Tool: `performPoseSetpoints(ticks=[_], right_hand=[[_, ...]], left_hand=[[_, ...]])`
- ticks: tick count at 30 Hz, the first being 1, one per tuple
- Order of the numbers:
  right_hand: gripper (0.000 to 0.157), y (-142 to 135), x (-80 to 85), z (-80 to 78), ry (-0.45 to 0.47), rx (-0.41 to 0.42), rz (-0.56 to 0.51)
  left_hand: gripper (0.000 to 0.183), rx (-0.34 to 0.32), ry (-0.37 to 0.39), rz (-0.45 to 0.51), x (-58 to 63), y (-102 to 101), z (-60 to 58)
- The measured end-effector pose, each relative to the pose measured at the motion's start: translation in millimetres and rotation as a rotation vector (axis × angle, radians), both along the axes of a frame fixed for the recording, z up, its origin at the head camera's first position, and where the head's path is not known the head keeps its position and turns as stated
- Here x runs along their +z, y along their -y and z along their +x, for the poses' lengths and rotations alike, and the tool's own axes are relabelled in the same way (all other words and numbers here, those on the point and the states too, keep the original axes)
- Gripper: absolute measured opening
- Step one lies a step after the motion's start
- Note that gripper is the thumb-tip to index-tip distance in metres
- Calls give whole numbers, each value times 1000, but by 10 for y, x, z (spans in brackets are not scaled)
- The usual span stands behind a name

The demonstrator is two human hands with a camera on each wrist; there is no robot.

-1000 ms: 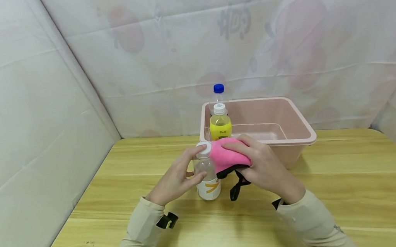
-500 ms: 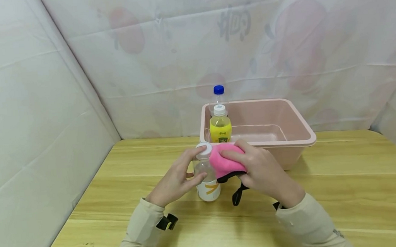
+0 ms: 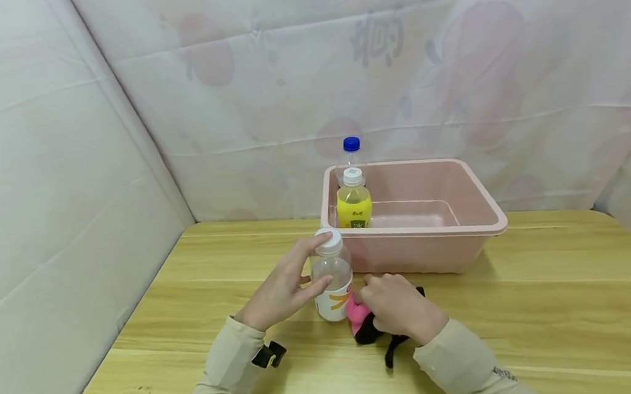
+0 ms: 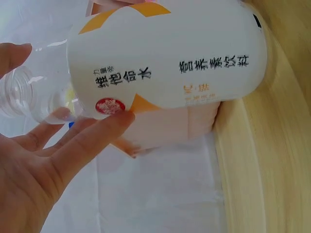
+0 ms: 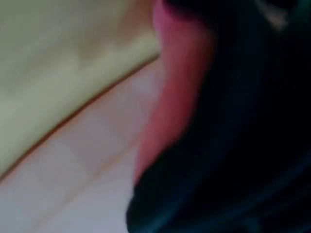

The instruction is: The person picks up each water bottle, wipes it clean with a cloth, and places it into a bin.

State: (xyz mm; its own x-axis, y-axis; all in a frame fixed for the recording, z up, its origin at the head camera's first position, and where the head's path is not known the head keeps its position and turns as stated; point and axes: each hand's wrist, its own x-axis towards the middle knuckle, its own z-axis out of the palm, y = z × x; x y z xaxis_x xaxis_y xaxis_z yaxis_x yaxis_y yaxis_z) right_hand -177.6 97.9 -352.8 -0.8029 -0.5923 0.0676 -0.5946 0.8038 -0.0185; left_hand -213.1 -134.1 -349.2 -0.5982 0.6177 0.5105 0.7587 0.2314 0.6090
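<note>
A clear plastic bottle [image 3: 334, 304] with a white cap and white label stands upright on the table. My left hand [image 3: 283, 291] grips it from the left, one finger on the cap and the thumb against its side. Orange shapes and dark lettering show on the bottle label [image 4: 165, 58] in the left wrist view. My right hand [image 3: 399, 306] holds a bunched pink cloth [image 3: 358, 315] with black edging and a hanging black loop, low beside the bottle's base. The right wrist view is blurred; the cloth [image 5: 180, 92] covers much of it.
A pink plastic basin [image 3: 424, 232] stands behind the bottle. Inside its left end are a yellow-labelled bottle [image 3: 355, 212] with a white cap and a clear bottle with a blue cap [image 3: 351, 144]. A white fabric wall [image 3: 264, 114] rises behind the table.
My right hand has moved down with the pink cloth, from beside the bottle's neck to beside its label near the base. My left hand keeps its grip on the bottle.
</note>
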Motion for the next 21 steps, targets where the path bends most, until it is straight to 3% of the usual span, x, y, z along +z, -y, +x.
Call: performPoseSetpoints(ticks=[11,21], right_hand=[[24,-7,-20,-8,37,3,-18],[36,-83,80,-33,-61,95,-84]], left_hand=[[64,6,19,9,-10,22,8],[65,4,12,3,-23,36,14]])
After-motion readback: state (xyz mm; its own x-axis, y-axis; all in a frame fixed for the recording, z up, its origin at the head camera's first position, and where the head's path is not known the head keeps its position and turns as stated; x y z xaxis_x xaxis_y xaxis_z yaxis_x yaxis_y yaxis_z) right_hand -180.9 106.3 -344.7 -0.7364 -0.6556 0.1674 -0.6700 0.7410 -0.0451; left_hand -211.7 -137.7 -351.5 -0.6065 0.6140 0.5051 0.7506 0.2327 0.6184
